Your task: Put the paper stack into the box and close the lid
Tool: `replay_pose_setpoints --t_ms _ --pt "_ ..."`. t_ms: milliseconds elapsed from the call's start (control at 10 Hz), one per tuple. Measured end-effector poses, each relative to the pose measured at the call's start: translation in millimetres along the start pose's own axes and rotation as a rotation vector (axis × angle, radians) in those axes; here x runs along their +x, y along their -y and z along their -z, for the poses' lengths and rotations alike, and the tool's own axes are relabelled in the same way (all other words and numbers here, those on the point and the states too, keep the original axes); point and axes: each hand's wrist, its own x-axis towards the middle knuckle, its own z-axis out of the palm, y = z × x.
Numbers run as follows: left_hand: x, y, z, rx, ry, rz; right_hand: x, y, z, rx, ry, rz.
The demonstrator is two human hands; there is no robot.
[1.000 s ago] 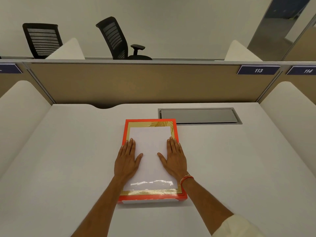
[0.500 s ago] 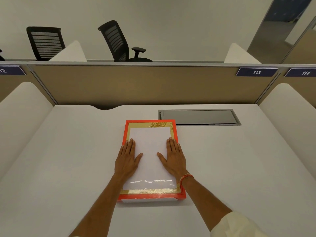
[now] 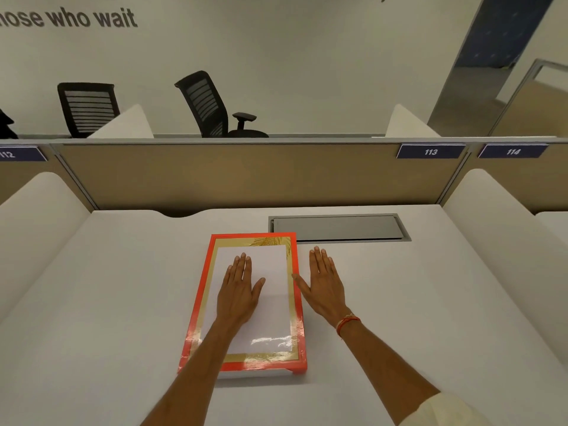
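The orange box (image 3: 246, 302) lies mid-worktop (image 3: 107, 302), lid closed. The left hand (image 3: 238, 292) rests flat on it, grip spread; the right hand (image 3: 324, 285) lies spread just beside its right edge.

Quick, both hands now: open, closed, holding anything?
Left hand: open, flat on the box lid, holding nothing.
Right hand: open, beside the box, holding nothing.

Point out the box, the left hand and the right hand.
box (image 3: 205, 298): head view, orange left rim.
left hand (image 3: 238, 292): head view, back of hand, flat on lid.
right hand (image 3: 325, 285): head view, back of hand, beside box.
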Motion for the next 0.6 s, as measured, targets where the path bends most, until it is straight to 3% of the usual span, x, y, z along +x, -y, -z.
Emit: replay_pose_setpoints --t_ms 600 --pt "-14.3 -160.5 -45.1 -0.019 -0.066 -0.047 -18.6 -162.7 76.4 0.057 -0.077 -0.002"
